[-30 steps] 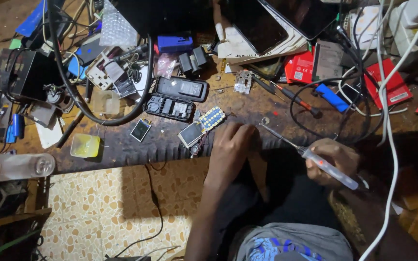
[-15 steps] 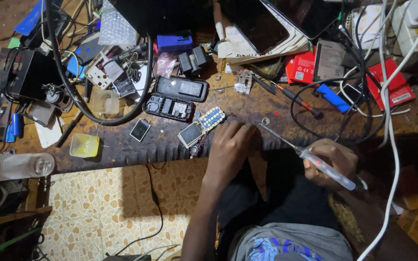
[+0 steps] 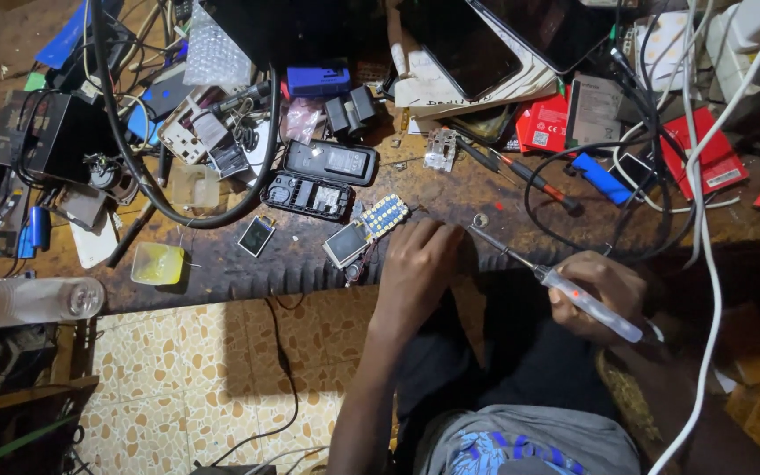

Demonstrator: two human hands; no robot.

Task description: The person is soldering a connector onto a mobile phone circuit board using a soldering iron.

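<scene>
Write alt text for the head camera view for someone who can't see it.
Seen from above, a person's left hand rests at the edge of a cluttered workbench beside a bare phone board, while the right hand holds a soldering iron pointing at the bench. Phone shells, cables and red boxes crowd the bench.

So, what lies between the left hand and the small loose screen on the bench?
In the head view, the phone circuit board with its keypad lies between the left hand and the small loose screen, nearer the hand.
</scene>
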